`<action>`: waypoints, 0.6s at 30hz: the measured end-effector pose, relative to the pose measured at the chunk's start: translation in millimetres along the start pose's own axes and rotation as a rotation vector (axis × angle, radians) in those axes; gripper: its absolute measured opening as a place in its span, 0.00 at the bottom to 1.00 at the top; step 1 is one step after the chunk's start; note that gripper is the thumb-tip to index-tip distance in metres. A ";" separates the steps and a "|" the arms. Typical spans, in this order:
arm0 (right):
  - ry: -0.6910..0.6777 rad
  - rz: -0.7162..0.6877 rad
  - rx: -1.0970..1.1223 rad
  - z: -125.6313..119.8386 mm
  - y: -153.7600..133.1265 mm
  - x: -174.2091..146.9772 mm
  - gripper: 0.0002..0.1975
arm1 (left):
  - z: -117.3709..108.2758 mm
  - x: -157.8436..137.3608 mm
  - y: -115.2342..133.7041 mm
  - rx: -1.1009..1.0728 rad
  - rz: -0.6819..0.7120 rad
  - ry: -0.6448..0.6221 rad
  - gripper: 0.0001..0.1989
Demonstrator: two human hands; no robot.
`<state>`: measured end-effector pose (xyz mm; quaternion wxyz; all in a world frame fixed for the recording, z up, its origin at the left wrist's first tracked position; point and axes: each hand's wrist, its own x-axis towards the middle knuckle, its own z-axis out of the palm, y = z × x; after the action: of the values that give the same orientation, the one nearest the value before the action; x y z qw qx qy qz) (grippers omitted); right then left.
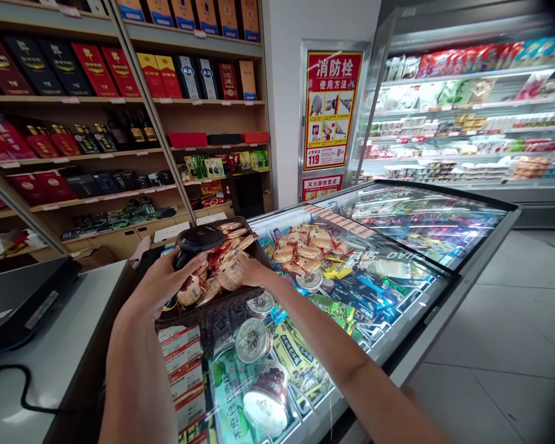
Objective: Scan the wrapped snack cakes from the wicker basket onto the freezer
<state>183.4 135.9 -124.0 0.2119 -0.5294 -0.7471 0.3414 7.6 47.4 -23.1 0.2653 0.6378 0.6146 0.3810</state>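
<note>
My left hand is wrapped around the handle of a black handheld barcode scanner, its head over a dark woven basket. The basket rests on the glass lid of a chest freezer and is filled with round, flat biscuits in clear wrappers with red print. My right hand reaches into the basket from the right, its fingers closed on a wrapped biscuit with a printed label facing up. The scanner's lower part is hidden behind my left hand, and some right fingertips are hidden too.
Ice cream packs and tubs lie inside the freezer under its glass. On the left is a counter with a black device and cable. Shelves of boxes line the wall; a lit open cooler stands at right.
</note>
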 end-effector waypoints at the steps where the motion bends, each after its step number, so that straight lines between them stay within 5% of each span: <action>1: -0.003 -0.036 0.115 -5.1 3.9 0.3 0.33 | -0.5 -0.2 0.0 -0.012 -0.011 -0.013 0.26; 6: 0.190 -0.106 0.556 -51.4 23.8 -3.6 0.16 | -0.4 -2.8 3.0 -0.024 0.000 -0.087 0.25; 12: 0.415 -0.098 0.479 -105.1 55.9 -21.6 0.14 | 27.3 -4.7 15.4 -0.064 0.053 -0.274 0.24; 18: 0.455 -0.046 0.466 -121.0 69.4 -27.0 0.13 | 53.5 1.7 16.4 -0.011 0.148 -0.302 0.23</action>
<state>319.8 159.5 -91.9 0.4966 -0.5123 -0.5943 0.3712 60.5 54.3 -40.1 0.3294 0.7299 0.5170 0.3024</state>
